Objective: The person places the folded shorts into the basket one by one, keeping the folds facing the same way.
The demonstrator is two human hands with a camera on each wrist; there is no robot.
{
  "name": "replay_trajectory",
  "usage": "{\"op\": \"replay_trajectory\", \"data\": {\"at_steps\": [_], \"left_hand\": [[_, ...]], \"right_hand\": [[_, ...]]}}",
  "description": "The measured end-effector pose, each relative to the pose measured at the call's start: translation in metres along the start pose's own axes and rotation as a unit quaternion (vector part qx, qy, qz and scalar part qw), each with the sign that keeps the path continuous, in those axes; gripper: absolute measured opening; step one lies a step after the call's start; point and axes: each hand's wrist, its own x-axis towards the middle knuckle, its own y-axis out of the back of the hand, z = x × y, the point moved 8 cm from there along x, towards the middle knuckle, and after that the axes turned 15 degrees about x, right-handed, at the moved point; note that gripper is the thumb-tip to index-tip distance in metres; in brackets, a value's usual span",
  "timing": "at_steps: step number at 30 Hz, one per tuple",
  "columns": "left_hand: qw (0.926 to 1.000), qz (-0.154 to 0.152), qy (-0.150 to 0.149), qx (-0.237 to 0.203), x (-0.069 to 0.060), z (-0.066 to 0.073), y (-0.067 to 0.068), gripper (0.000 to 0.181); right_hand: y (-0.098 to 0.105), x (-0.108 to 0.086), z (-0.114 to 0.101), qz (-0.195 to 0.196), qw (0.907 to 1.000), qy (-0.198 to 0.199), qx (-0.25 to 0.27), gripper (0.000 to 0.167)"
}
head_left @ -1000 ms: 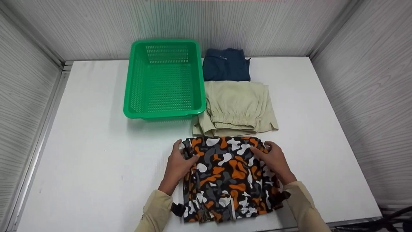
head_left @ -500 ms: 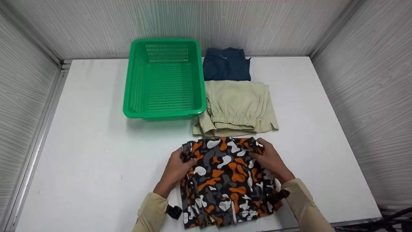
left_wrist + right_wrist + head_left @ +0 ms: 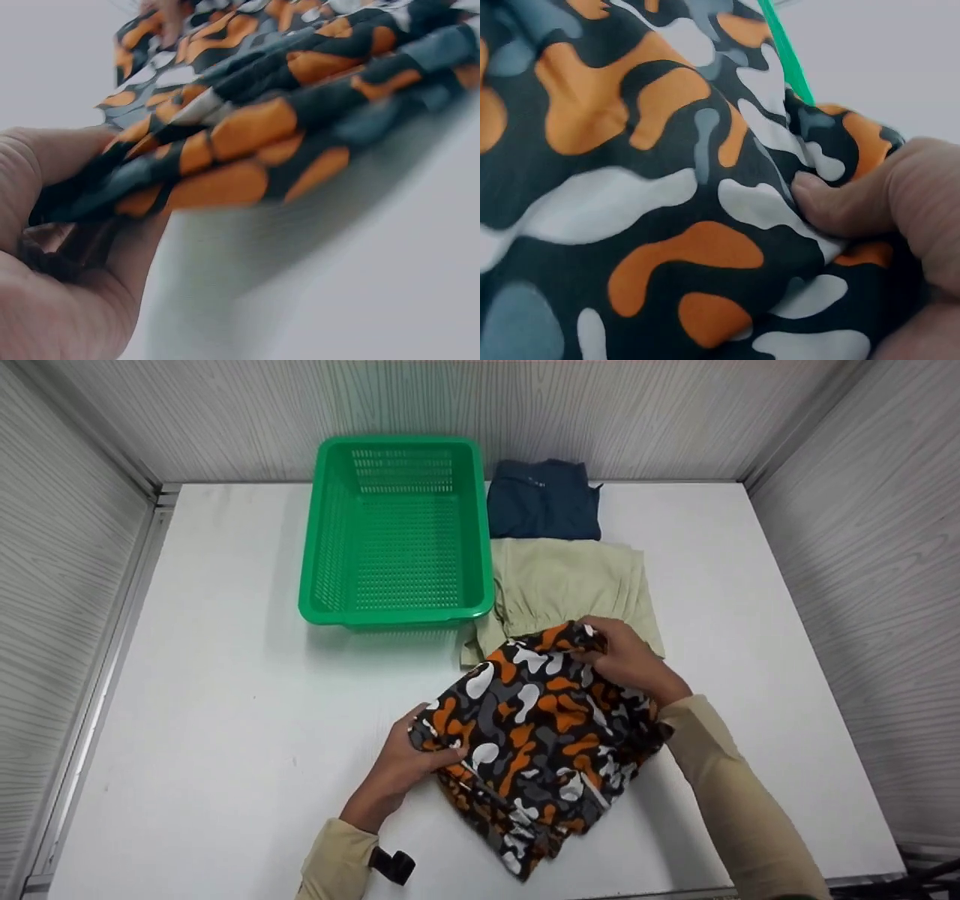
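Observation:
A folded camouflage-print garment (image 3: 517,735) in black, orange, grey and white hangs tilted between both hands in the head view. My left hand (image 3: 401,761) pinches its left corner, thumb on top and fingers beneath; in the left wrist view, the stacked layers of the garment (image 3: 247,142) sag away from that hand. At the upper right corner my right hand (image 3: 626,656) grips the cloth, its thumb (image 3: 832,202) pressing on top in the right wrist view. The garment's near edge looks gathered. Its underside is hidden in the head view.
A green plastic basket (image 3: 397,617) stands at the back left of the white table (image 3: 225,750). To its right lie a folded navy garment (image 3: 544,502) and folded beige trousers (image 3: 577,577), partly covered by the patterned garment. Panelled walls enclose the table's back and sides.
Lying nearly square at first, the patterned garment is now lifted and turned, its right corner up and over the beige trousers. Both hands have tightened on its corners.

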Motion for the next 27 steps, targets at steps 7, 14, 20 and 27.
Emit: {"op": "replay_trajectory", "data": {"at_steps": [7, 14, 20, 27], "left_hand": [[0.9806, -0.186, -0.042, -0.046, -0.013, 0.004, -0.021, 0.078], [0.9782, -0.201, -0.004, -0.050, 0.016, 0.015, -0.021, 0.059], [0.9964, -0.055, -0.027, 0.058, 0.053, 0.029, -0.022, 0.068], [0.9926, -0.012, -0.077, 0.093, 0.057, 0.033, -0.028, 0.067]], "right_hand": [[-0.015, 0.044, -0.026, -0.077, 0.9937, 0.057, -0.057, 0.025], [-0.041, 0.062, -0.041, -0.113, 0.9876, 0.097, -0.049, 0.048], [-0.050, 0.050, -0.044, -0.039, 0.9861, 0.132, -0.092, 0.030], [0.001, -0.025, 0.014, 0.229, 0.9666, 0.099, -0.059, 0.056]]}}
